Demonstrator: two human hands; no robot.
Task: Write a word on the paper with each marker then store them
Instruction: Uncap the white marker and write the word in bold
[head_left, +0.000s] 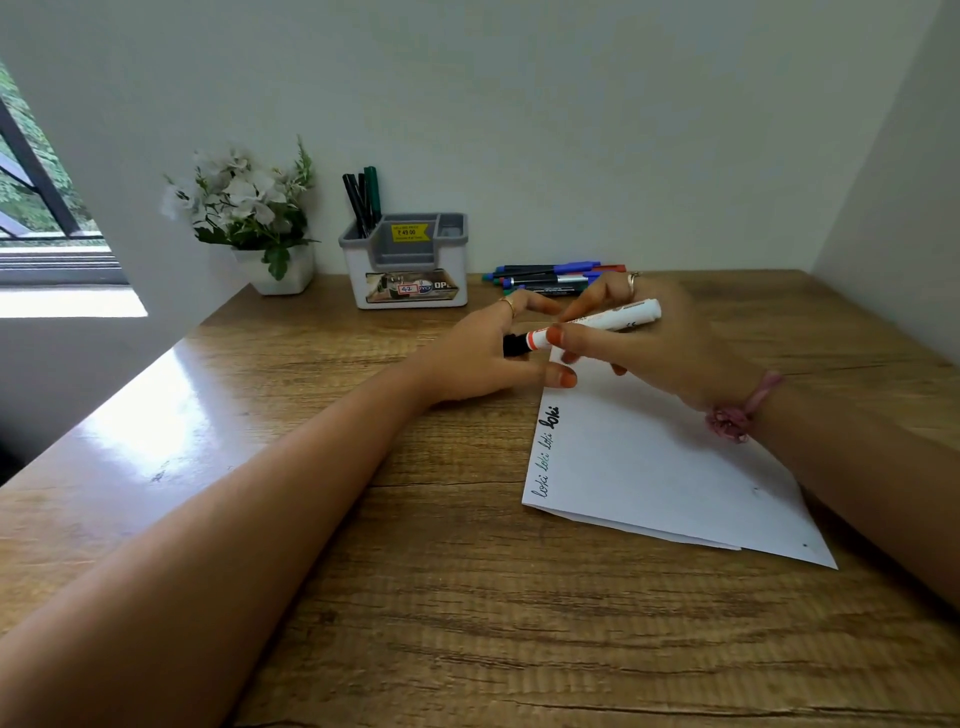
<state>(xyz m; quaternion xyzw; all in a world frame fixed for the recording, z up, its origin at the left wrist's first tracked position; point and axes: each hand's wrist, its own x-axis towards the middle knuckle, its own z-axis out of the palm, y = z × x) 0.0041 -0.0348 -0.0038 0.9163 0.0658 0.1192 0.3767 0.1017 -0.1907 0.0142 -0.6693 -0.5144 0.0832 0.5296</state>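
Two hands hold one white marker (602, 323) above the top edge of the paper (660, 467).

Right hand (654, 343) curls its fingers round the white barrel; left hand (483, 358) pinches the black cap end (515, 345). Four written words run along the paper's left edge. Behind, more markers (550, 276) lie on the worktop (363, 545) beside a grey-and-white holder (410, 270) holding dark pens (363, 200), with a potted plant (249, 218) further left.
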